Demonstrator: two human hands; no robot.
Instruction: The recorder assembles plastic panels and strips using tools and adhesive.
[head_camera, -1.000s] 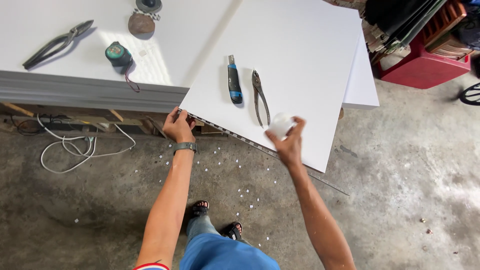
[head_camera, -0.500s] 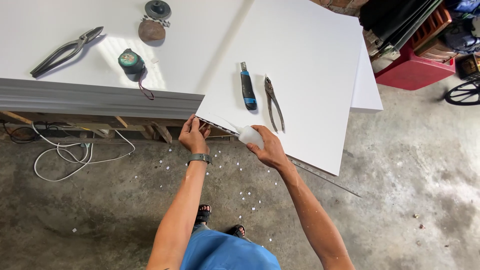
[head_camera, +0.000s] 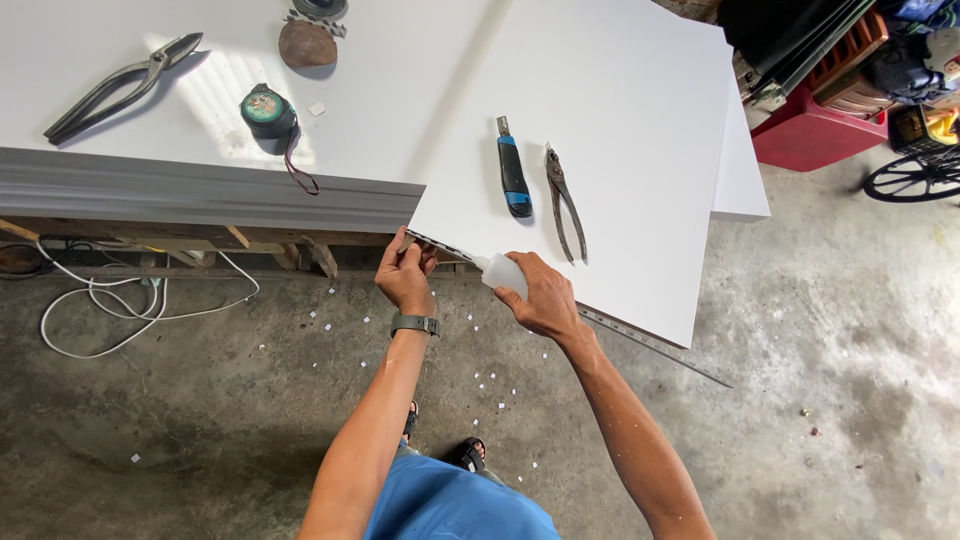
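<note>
Presently, with the bottle (head_camera: 503, 273) clasped in the right hand (head_camera: 540, 300) at the panel (head_camera: 600, 150) edge pinched by the left hand (head_camera: 405, 278), glue could be overapplied and dripped floorward if squeezed hard.

A stained grey concrete floor (head_camera: 820, 400) is spreading below, with small white chips (head_camera: 490, 380) lying scattered on it. White cables (head_camera: 110, 300) are coiling beside wooden supports (head_camera: 270, 245). Sunlight is falling from above. A red crate (head_camera: 815, 130) is sitting near a bicycle wheel (head_camera: 915, 175).
</note>
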